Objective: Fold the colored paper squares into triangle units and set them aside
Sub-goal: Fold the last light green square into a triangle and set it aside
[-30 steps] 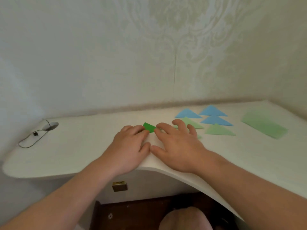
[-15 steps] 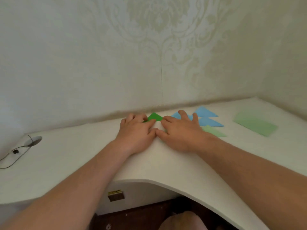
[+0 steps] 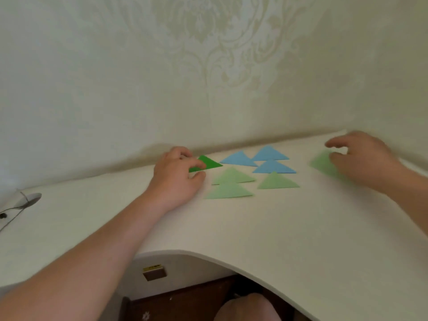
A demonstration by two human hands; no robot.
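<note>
Desk: white, curved front edge, work all pushed to the back by the wall, prob so the near part stays free for folding.

Done pile, mid-back of desk: three blue triangles at the rear, three light green triangles in front of them, flat, some overlapping at corners. Grouped by colour, looks like a deliberate set-aside zone.

Light green paper: unfolded stock, far right, well apart from the pile. Right hand is over its near-right part, fingers curled w/ thumb and index apart; blurred, so can't tell if it grips the sheet or only reaches for it. Likely the next sheet.

Left hand: pinches the dark green triangle at its left corner, thumb under and index on top. Triangle sits just left of the blue ones, crisp edges, darker than the rest, low on the desk. Reads as being placed w/ the finished units.
</note>
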